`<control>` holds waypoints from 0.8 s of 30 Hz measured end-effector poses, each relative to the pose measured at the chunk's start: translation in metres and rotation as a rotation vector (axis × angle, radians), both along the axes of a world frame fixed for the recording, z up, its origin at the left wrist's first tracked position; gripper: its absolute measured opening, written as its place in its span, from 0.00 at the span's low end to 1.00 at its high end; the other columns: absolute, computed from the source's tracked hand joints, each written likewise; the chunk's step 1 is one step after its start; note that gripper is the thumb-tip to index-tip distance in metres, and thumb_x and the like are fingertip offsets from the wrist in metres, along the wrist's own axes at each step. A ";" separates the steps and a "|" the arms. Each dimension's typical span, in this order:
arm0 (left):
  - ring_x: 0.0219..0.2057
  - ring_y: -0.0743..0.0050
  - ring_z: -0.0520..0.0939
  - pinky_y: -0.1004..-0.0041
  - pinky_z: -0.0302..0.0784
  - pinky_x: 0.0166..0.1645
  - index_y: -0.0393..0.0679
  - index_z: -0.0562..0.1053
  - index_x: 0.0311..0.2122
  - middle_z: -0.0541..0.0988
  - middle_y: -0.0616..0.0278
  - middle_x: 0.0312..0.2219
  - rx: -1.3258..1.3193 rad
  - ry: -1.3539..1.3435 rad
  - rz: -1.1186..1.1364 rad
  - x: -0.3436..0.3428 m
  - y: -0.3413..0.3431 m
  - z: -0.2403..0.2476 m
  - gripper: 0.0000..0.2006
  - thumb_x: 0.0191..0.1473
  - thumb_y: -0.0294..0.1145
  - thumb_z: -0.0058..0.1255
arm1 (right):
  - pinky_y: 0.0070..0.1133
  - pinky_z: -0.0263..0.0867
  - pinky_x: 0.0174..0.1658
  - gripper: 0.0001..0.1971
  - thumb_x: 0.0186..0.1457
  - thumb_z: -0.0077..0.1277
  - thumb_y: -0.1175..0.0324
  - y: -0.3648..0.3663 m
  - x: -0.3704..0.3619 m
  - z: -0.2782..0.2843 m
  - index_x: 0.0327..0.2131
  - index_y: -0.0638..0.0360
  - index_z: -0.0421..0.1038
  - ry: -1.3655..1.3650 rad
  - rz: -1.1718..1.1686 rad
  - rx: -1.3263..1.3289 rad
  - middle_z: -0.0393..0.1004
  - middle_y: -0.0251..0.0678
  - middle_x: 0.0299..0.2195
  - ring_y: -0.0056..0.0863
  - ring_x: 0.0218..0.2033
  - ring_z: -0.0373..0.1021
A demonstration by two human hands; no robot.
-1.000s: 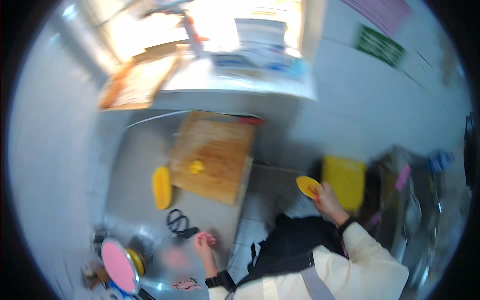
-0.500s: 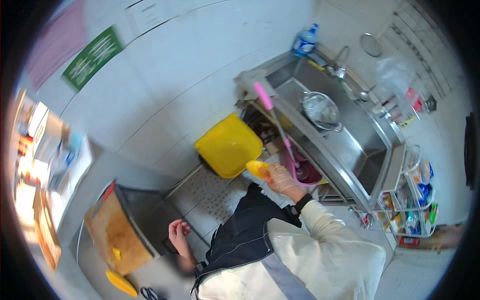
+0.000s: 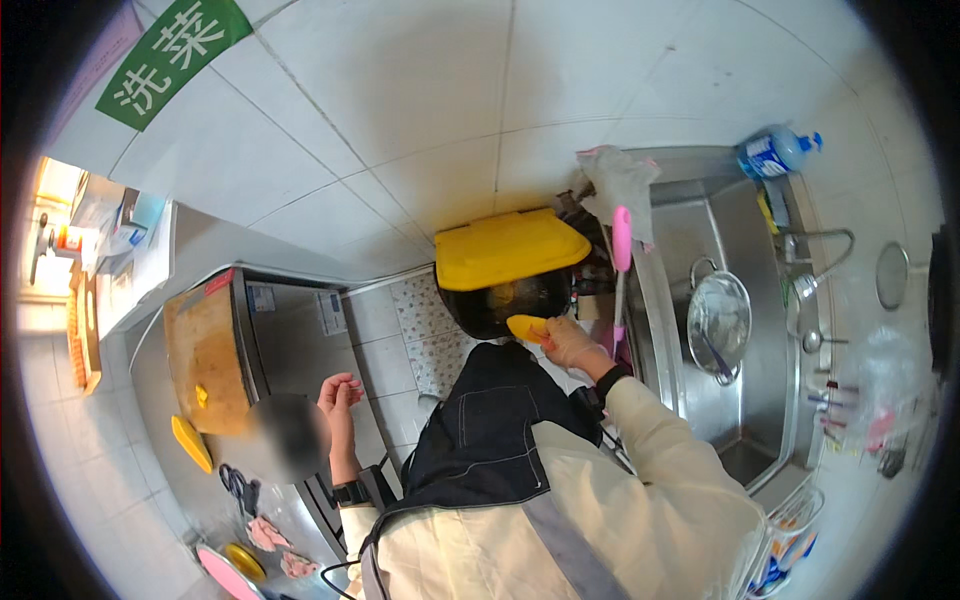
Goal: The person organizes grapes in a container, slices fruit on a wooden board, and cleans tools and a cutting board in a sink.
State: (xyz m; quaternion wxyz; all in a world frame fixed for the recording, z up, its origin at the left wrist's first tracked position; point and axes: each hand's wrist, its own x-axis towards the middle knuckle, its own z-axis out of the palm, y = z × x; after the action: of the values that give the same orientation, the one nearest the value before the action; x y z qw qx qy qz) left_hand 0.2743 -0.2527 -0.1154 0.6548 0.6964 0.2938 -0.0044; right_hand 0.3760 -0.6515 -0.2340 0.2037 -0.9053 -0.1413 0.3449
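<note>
At an open bin (image 3: 511, 255), right hand (image 3: 574, 345) pinches an unreleased yellow piece (image 3: 524, 327), left hand (image 3: 340, 397) loosely curled, scraps (image 3: 202, 396) left on board (image 3: 205, 335).

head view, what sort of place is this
Most likely a kitchen: it has a metal sink, a wooden cutting board and a round mesh strainer.

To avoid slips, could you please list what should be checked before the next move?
1. Right hand gripping the yellow piece: ok.
2. Left hand free: ok, it seems to hold nothing.
3. Lid of the bin raised: ok.
4. Yellow piece directly over the bin's opening: cannot tell from this one angle.
5. Board free of scraps: not ok, yellow bits lie on it.
</note>
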 end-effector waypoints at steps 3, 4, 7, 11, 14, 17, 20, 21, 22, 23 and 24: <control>0.26 0.81 0.74 0.81 0.69 0.33 0.40 0.69 0.35 0.74 0.65 0.27 0.016 -0.010 0.152 -0.023 -0.004 0.008 0.07 0.54 0.29 0.39 | 0.35 0.56 0.47 0.31 0.40 0.52 0.53 0.011 0.036 -0.019 0.47 0.58 0.57 -0.030 0.050 -0.044 0.59 0.52 0.44 0.49 0.44 0.59; 0.26 0.81 0.74 0.81 0.69 0.33 0.40 0.69 0.35 0.74 0.65 0.27 0.022 -0.009 0.213 -0.036 -0.006 0.009 0.07 0.54 0.29 0.39 | 0.35 0.56 0.47 0.31 0.40 0.52 0.53 0.024 0.046 0.001 0.47 0.58 0.57 -0.030 0.111 -0.037 0.59 0.52 0.44 0.49 0.44 0.59; 0.28 0.81 0.73 0.80 0.70 0.35 0.40 0.70 0.35 0.74 0.65 0.27 0.023 0.049 0.262 -0.064 -0.012 0.017 0.07 0.54 0.28 0.39 | 0.41 0.51 0.49 0.37 0.38 0.54 0.52 0.050 0.067 0.000 0.51 0.57 0.53 -0.165 0.246 -0.029 0.57 0.54 0.48 0.54 0.47 0.54; 0.29 0.79 0.74 0.80 0.70 0.35 0.36 0.69 0.35 0.74 0.62 0.28 0.056 -0.040 0.348 -0.093 0.014 0.015 0.07 0.53 0.26 0.39 | 0.34 0.61 0.41 0.18 0.48 0.43 0.60 0.092 0.073 0.019 0.39 0.62 0.65 -0.104 0.357 0.144 0.69 0.51 0.32 0.47 0.37 0.65; 0.28 0.80 0.74 0.80 0.69 0.35 0.37 0.69 0.35 0.75 0.62 0.27 0.078 -0.086 0.432 -0.123 0.031 0.012 0.08 0.53 0.27 0.39 | 0.32 0.62 0.37 0.17 0.50 0.40 0.57 0.161 0.064 0.051 0.30 0.64 0.69 0.047 0.377 0.271 0.70 0.49 0.30 0.48 0.33 0.66; 0.29 0.81 0.74 0.80 0.69 0.35 0.39 0.69 0.36 0.75 0.64 0.28 0.121 -0.072 0.449 -0.148 0.046 0.021 0.09 0.52 0.31 0.42 | 0.26 0.63 0.32 0.18 0.50 0.43 0.56 0.239 0.045 0.063 0.28 0.65 0.68 0.056 0.362 0.360 0.71 0.40 0.23 0.32 0.26 0.68; 0.27 0.80 0.70 0.79 0.66 0.31 0.40 0.67 0.32 0.70 0.66 0.26 0.297 -0.160 0.371 -0.163 0.063 0.042 0.11 0.46 0.35 0.51 | 0.16 0.62 0.25 0.12 0.51 0.48 0.61 0.334 -0.008 0.107 0.28 0.63 0.68 0.289 0.106 0.707 0.69 0.29 0.20 0.16 0.21 0.63; 0.28 0.74 0.67 0.76 0.65 0.33 0.41 0.64 0.32 0.66 0.64 0.27 0.405 -0.228 0.288 -0.162 0.069 0.050 0.17 0.41 0.39 0.56 | 0.17 0.62 0.25 0.12 0.51 0.48 0.61 0.364 -0.022 0.113 0.28 0.62 0.67 0.346 0.117 0.787 0.68 0.29 0.19 0.16 0.20 0.62; 0.29 0.74 0.66 0.76 0.64 0.34 0.41 0.63 0.32 0.65 0.64 0.27 0.537 -0.239 0.195 -0.156 0.076 0.068 0.20 0.39 0.41 0.57 | 0.16 0.61 0.24 0.12 0.51 0.47 0.61 0.394 -0.032 0.104 0.27 0.61 0.68 0.207 0.140 0.872 0.67 0.28 0.19 0.16 0.20 0.62; 0.29 0.74 0.65 0.76 0.63 0.35 0.41 0.61 0.33 0.63 0.64 0.27 0.664 -0.236 0.121 -0.156 0.083 0.079 0.23 0.38 0.44 0.59 | 0.17 0.59 0.23 0.13 0.51 0.47 0.60 0.423 -0.055 0.132 0.26 0.61 0.68 0.175 0.186 0.842 0.67 0.29 0.18 0.16 0.19 0.61; 0.28 0.68 0.64 0.74 0.63 0.34 0.41 0.60 0.32 0.62 0.61 0.26 0.773 -0.285 0.110 -0.149 0.088 0.084 0.27 0.34 0.48 0.60 | 0.18 0.59 0.23 0.13 0.51 0.46 0.60 0.446 -0.063 0.125 0.24 0.61 0.67 0.121 0.220 0.918 0.66 0.30 0.16 0.16 0.19 0.61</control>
State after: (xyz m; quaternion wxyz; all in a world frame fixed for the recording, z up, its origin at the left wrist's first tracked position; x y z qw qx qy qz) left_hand 0.1248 -0.1643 -0.0314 0.3784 0.8680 0.2170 0.2374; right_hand 0.3128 -0.2052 -0.1092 0.5528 -0.6797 -0.3619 0.3186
